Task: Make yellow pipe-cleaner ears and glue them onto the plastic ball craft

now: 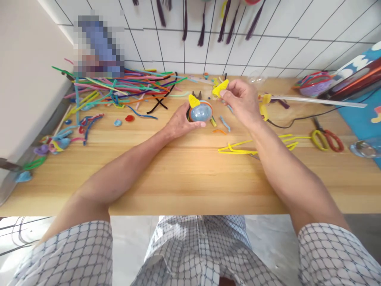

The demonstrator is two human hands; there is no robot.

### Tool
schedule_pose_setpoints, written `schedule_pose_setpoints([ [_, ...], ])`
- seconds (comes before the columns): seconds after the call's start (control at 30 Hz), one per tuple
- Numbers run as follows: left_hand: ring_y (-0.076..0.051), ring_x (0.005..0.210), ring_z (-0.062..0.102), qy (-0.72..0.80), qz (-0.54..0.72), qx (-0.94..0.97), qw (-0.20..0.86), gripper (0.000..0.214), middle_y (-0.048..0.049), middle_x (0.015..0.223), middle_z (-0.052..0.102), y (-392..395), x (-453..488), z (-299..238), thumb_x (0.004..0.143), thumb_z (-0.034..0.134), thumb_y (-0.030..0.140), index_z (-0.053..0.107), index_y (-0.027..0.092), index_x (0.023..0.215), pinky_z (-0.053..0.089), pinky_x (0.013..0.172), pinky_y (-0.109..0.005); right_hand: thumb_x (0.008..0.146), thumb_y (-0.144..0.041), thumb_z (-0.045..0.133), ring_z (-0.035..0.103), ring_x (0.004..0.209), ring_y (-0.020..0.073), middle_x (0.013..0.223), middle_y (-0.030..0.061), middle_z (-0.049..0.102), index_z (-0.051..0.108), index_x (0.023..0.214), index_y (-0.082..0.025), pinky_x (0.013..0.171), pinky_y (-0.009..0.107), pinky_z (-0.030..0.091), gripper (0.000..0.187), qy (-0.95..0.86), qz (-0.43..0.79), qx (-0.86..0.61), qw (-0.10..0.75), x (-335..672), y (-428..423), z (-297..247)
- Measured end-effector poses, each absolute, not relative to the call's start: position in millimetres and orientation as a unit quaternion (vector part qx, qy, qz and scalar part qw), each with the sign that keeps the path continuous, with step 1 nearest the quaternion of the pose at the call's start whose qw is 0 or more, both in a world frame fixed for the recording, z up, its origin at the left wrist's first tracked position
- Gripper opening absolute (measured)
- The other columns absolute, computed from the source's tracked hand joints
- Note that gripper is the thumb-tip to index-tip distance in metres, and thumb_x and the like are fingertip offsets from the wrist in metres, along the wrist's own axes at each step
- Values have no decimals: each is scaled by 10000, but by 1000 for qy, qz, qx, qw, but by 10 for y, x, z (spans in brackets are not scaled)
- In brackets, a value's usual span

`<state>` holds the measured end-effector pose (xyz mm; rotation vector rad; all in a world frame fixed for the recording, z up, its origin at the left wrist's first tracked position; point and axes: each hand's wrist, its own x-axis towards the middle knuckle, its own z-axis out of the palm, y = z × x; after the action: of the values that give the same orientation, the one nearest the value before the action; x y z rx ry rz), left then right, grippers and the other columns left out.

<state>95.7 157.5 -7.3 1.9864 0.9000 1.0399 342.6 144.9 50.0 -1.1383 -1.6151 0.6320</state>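
Nearest us on the desk (pixel 178 178), bent yellow pipe cleaners (pixel 238 151) lie partly hidden by our right forearm (pixel 276 155). Our left hand (pixel 179 122) is half curled, grasping a pale-blue dome (pixel 201 113) with an orange rim by its left side, the thumb along the near edge and the other fingers mostly out of sight. A yellow triangular piece (pixel 194 101) stands at the dome's upper left. Our right hand (pixel 241 99) is nearly closed, pinching a yellow ribbed piece (pixel 220 88) between thumb and fingers, beyond the dome to the right and apart from it. Behind the dome, we cannot make out what the dark prongs (pixel 197 95) belong to. Farther off, a pixelated patch (pixel 101 47) covers part of the multicolored pipe-cleaner pile (pixel 139 85), and the top edge cuts off hanging tassels (pixel 203 29).
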Motion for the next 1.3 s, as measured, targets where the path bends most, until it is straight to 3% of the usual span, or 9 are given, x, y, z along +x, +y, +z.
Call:
schedule_pose_setpoints([
  [0.2, -299, 1356, 559, 380, 519, 709, 290, 858, -101, 1458, 643, 1521, 856, 50, 836, 667, 918, 587, 248, 1365, 451, 1139, -514, 889, -613, 808, 686, 723, 193, 772, -10, 738, 711, 880, -259, 699, 354, 561, 366, -698, 233, -496, 460, 3451, 827, 754],
  [0.33, -232, 1062, 596, 356, 509, 744, 246, 761, -34, 1126, 687, 1214, 880, 322, 794, 705, 933, 668, 278, 1179, 494, 971, -492, 879, -535, 820, 696, 711, 200, 804, 7, 776, 717, 896, -261, 685, 346, 548, 293, -710, 246, -510, 418, 3404, 356, 734],
  [0.43, -170, 723, 554, 311, 383, 778, 388, 636, 1, 788, 620, 841, 1012, 477, 847, 766, 816, 726, 238, 1111, 453, 679, -372, 903, -456, 799, 697, 707, 187, 810, 4, 783, 716, 889, -256, 690, 329, 541, 216, -726, 255, -506, 390, 3356, 121, 699],
  [0.5, -136, 627, 489, 278, 328, 766, 478, 581, 21, 693, 566, 632, 1106, 518, 849, 783, 778, 737, 210, 959, 376, 590, -316, 921, -425, 777, 696, 705, 180, 814, 2, 786, 724, 893, -255, 687, 321, 533, 180, -732, 257, -505, 378, 3326, 27, 682],
  [0.63, -116, 605, 495, 263, 325, 700, 578, 568, 16, 678, 587, 466, 1220, 487, 781, 853, 738, 680, 197, 772, 397, 574, -270, 943, -442, 760, 729, 781, 195, 879, 13, 806, 735, 953, -267, 750, 337, 564, 177, -717, 269, -504, 400, 3312, -58, 651],
  [0.77, -108, 591, 530, 272, 339, 645, 628, 537, 1, 716, 664, 471, 1254, 410, 752, 892, 691, 680, 200, 805, 444, 579, -258, 950, -432, 743, 756, 897, 213, 1002, 32, 813, 723, 1027, -273, 828, 369, 604, 178, -693, 286, -494, 441, 3347, -86, 616],
  [1.1, -103, 593, 576, 289, 297, 618, 668, 532, -14, 738, 741, 432, 1263, 291, 709, 932, 661, 712, 184, 792, 477, 603, -248, 906, -433, 780, 753, 841, 227, 933, 28, 806, 742, 1035, -282, 793, 385, 605, 202, -693, 311, -511, 402, 3439, -41, 550],
  [1.2, -99, 587, 562, 306, 322, 603, 663, 536, -15, 742, 740, 449, 1254, 206, 714, 926, 669, 718, 184, 808, 470, 590, -245, 882, -481, 778, 738, 851, 246, 924, 41, 797, 754, 961, -266, 840, 420, 606, 231, -645, 243, -599, 408, 3823, 102, 481],
  [1.3, -100, 584, 552, 323, 352, 581, 659, 549, -12, 735, 731, 466, 1241, 118, 719, 914, 686, 710, 188, 824, 465, 579, -248, 852, -457, 751, 730, 901, 273, 986, 76, 789, 705, 977, -241, 923, 486, 603, 254, -550, 98, -710, 428, 4346, 333, 375],
])
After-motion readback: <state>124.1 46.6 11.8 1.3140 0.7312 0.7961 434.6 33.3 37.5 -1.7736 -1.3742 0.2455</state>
